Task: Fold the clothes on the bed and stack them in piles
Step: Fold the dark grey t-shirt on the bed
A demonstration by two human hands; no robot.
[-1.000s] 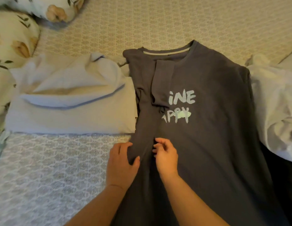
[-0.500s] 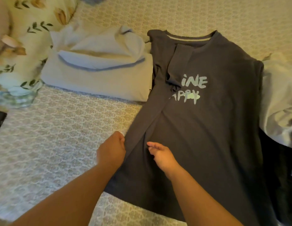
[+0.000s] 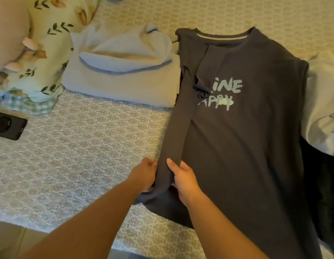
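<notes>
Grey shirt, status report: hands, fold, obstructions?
Left hand and right hand both grip the folded left edge. Grey shirt flat, one side folded in. Folded white garment alongside, not blocking.

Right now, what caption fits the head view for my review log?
Both hands, left hand and right hand, grip the folded-in edge of a dark grey T-shirt beside a folded pale garment.

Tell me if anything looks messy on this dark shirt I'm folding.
Yes. The folded-in sleeve on the dark shirt is bunched at its cuff and covers the first letters of the print, so that fold isn't lying flat.
</notes>
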